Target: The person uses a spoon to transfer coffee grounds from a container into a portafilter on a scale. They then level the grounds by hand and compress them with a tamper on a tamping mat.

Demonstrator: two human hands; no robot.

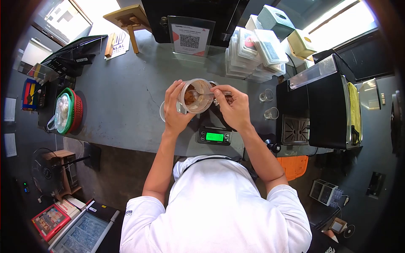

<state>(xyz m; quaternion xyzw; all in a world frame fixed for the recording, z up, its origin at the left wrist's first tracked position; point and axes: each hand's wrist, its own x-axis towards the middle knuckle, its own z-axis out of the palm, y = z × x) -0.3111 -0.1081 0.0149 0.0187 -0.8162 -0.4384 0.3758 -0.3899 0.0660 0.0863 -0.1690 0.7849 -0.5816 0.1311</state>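
Note:
My left hand (174,105) is wrapped round the side of a clear plastic tub (205,105), tilted so that its open mouth faces me. Brown powder (190,98) lies inside it. A metal spoon (226,93) is pinched in my right hand (234,107), its bowl end reaching into the tub. Below the tub, a black digital scale (214,136) shows a lit green display; its digits are hard to read. Something metallic on or near the scale is mostly hidden by the tub and my right hand. Behind my left hand shows part of a clear round lid or container (162,112).
Two small glasses (271,113) stand right of my hands, beside a black coffee machine (327,105). Stacked plastic containers (253,57) and a QR-code sign (190,40) are at the back. Red and green baskets (77,110) sit at the grey counter's (122,97) left end.

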